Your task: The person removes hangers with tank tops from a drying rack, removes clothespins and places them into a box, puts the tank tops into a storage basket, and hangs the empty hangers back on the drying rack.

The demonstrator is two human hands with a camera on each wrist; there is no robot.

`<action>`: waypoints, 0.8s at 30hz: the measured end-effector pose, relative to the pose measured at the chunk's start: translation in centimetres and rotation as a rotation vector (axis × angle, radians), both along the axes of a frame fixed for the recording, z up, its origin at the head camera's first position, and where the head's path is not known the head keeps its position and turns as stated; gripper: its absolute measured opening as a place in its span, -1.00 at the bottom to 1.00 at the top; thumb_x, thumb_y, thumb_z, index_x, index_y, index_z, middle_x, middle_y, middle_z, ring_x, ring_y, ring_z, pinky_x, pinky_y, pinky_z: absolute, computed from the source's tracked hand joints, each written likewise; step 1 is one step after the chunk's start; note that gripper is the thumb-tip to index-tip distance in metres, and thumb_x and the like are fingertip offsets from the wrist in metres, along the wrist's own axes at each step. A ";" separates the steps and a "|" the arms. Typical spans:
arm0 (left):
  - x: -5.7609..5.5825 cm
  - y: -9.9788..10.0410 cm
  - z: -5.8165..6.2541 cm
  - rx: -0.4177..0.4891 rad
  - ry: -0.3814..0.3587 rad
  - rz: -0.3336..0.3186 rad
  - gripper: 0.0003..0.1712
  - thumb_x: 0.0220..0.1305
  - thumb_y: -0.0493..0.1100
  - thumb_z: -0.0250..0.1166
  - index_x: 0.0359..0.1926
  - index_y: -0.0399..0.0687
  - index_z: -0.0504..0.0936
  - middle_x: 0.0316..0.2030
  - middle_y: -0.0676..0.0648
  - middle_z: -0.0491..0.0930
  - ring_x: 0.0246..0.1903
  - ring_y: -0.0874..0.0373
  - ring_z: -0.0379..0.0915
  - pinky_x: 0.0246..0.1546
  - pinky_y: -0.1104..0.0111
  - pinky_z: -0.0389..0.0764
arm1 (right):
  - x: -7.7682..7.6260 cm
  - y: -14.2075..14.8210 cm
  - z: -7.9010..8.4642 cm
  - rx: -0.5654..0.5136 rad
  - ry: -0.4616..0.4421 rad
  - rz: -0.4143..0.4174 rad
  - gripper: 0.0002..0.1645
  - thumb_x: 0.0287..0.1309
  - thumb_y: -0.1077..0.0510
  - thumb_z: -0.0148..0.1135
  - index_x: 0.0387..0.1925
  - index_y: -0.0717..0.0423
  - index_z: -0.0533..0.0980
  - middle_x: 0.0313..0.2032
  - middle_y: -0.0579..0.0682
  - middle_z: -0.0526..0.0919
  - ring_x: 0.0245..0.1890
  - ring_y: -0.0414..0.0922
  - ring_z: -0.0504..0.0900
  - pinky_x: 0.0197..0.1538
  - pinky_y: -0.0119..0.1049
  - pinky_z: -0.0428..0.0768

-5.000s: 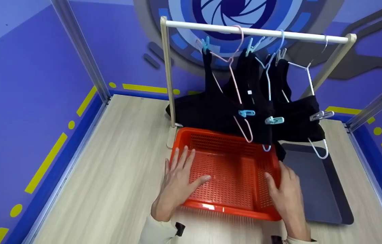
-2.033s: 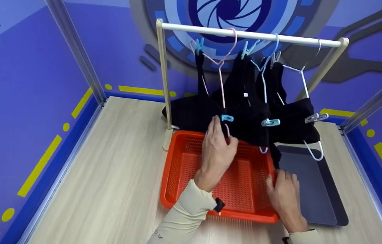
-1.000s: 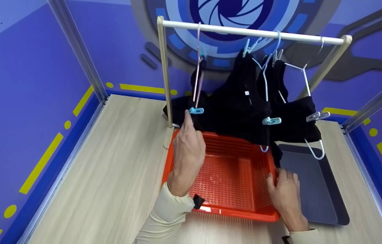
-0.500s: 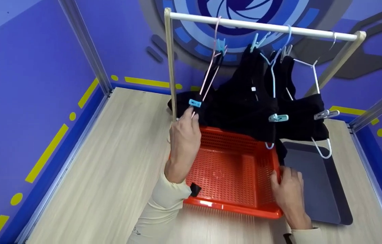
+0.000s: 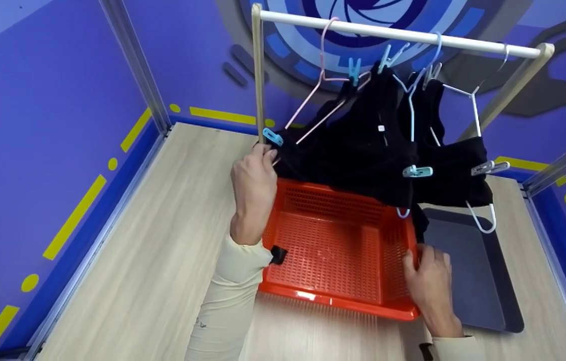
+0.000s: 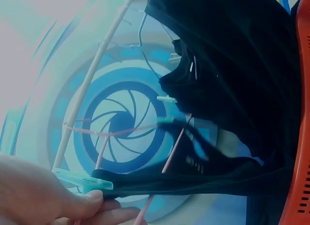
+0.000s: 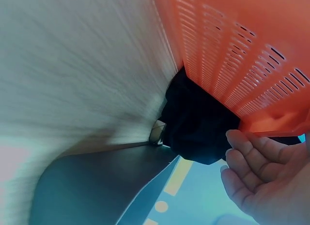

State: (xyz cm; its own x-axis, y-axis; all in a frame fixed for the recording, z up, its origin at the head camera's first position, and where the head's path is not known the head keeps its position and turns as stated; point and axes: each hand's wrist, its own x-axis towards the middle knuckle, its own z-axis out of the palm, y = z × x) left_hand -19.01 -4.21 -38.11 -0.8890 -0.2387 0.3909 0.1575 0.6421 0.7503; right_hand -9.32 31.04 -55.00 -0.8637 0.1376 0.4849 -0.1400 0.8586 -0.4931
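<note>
My left hand (image 5: 253, 185) pinches the low end of a pink clothes hanger (image 5: 322, 78), just under a blue clothespin (image 5: 273, 137). This hanger hooks over a white rail (image 5: 388, 32) and bears a black garment (image 5: 308, 155). Up close in the left wrist view, my thumb (image 6: 92, 196) presses beside the clothespin (image 6: 82, 179) at the fabric's edge. My right hand (image 5: 431, 286) grips the right rim of a red perforated basket (image 5: 313, 296), thumb inside and fingers outside. In the right wrist view, those fingers (image 7: 252, 162) curl against the basket's outer side.
Black garments also hang from a light blue hanger (image 5: 412, 110) and a white hanger (image 5: 477, 115), held by clothespins. A grey tray (image 5: 478, 286) lies right of the basket. The rack's left post (image 5: 258, 70) stands close to my left hand. Blue walls surround the wooden table (image 5: 162, 225).
My left hand has left the basket's left side, reached the pink hanger and swung its clipped end leftward to the rack's left post. My right hand stays at the basket's right rim.
</note>
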 end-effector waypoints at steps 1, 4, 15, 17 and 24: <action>-0.1 0.0 0.0 -0.007 0.007 0.006 -0.80 0.56 -0.25 0.26 -0.07 -0.32 0.75 -0.14 -0.20 0.81 -0.19 -0.21 0.75 -0.13 -0.04 0.69 | 0.0 0.0 0.0 0.002 0.010 0.000 -0.71 0.35 0.24 0.27 -0.12 0.50 0.56 -0.27 0.47 0.60 -0.25 0.37 0.45 -0.13 0.23 0.38; -0.1 0.0 0.1 -0.016 0.025 0.025 -0.79 0.57 -0.24 0.26 -0.09 -0.32 0.75 -0.17 -0.21 0.81 -0.23 -0.23 0.75 -0.18 -0.05 0.70 | -0.1 0.0 -0.1 0.009 0.028 -0.001 -0.71 0.34 0.25 0.27 -0.14 0.50 0.56 -0.27 0.48 0.60 -0.26 0.40 0.45 -0.12 0.26 0.37; -0.6 -0.8 0.3 0.035 0.217 0.058 -0.79 0.58 -0.22 0.25 -0.12 -0.31 0.71 -0.26 -0.20 0.80 -0.31 -0.17 0.75 -0.31 -0.03 0.69 | 0.0 0.0 -0.2 0.003 0.014 -0.021 -0.71 0.34 0.24 0.26 -0.13 0.49 0.57 -0.24 0.48 0.61 -0.23 0.39 0.45 -0.10 0.26 0.38; -0.7 -1.0 0.3 0.032 0.267 0.066 -0.79 0.57 -0.22 0.26 -0.14 -0.32 0.70 -0.30 -0.21 0.79 -0.35 -0.20 0.74 -0.33 -0.06 0.68 | 0.0 0.0 -0.2 0.003 0.014 -0.023 -0.71 0.34 0.24 0.27 -0.12 0.49 0.57 -0.24 0.48 0.61 -0.23 0.38 0.45 -0.10 0.26 0.38; -0.6 -1.8 0.7 0.027 0.424 0.077 -0.81 0.54 -0.26 0.29 -0.18 -0.37 0.68 -0.39 -0.23 0.74 -0.45 -0.17 0.69 -0.37 -0.05 0.67 | -0.1 0.0 -0.2 0.006 0.007 -0.025 -0.69 0.34 0.24 0.28 -0.10 0.50 0.57 -0.23 0.48 0.61 -0.21 0.37 0.46 -0.12 0.26 0.38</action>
